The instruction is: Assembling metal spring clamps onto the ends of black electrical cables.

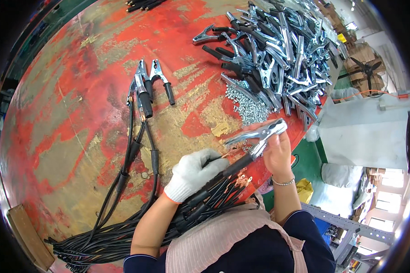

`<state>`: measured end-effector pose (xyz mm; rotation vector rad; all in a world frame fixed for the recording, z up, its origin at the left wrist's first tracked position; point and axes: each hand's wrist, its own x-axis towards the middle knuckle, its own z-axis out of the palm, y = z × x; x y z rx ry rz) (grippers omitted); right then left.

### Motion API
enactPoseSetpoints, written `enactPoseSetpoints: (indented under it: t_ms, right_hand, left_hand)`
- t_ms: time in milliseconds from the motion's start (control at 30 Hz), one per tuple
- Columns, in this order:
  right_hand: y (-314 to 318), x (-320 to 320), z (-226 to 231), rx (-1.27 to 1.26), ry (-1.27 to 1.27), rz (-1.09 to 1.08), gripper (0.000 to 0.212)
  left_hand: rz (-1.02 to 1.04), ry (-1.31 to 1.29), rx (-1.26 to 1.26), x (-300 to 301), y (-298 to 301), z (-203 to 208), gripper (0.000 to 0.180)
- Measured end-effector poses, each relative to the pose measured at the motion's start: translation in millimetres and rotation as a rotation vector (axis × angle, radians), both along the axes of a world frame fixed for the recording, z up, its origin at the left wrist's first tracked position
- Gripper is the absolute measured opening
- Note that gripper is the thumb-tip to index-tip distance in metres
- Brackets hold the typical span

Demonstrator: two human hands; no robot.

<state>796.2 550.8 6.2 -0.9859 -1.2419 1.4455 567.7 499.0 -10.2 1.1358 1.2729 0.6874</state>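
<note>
My left hand (pixel 192 174), in a white knit glove, is closed on a black cable whose copper end (pixel 226 155) sticks out past the fingers. My bare right hand (pixel 278 154), with a beaded bracelet at the wrist, grips a silver metal spring clamp (pixel 264 132). One black-sleeved handle (pixel 238 165) of the clamp points down toward my left hand. The cable's copper end lies close to the clamp; whether they touch I cannot tell. Below my hands, a bundle of black cables (pixel 187 214) with copper lugs (pixel 244 180) lies along the table edge.
A big heap of silver clamps (pixel 282 59) covers the far right of the worn red table (pixel 54 150). Small screws (pixel 247 105) lie piled before it. Left of centre rest clamps (pixel 143 86) joined to cables. A cardboard piece (pixel 29 236) stands near left; a black fan (pixel 366 68) is at right.
</note>
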Motion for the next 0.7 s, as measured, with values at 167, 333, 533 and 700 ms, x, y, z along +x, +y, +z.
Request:
enactPoseSetpoints:
  t_ms: [167,333,533,700]
  right_hand:
    - [-5,-14,10,0.044,-0.032,0.106,0.057]
    - [-12,-17,20,0.035,-0.056,0.073,0.056]
    - [-15,-23,25,0.04,-0.025,0.06,0.053]
    - [-18,-20,25,0.052,-0.052,0.052,0.053]
  left_hand:
    - [0.021,0.04,-0.072,3,2,3,0.026]
    - [0.058,-0.041,-0.071,4,0,0,0.026]
    - [0.043,-0.002,-0.048,6,0,-2,0.028]
    - [0.016,0.101,-0.01,7,-1,-1,0.03]
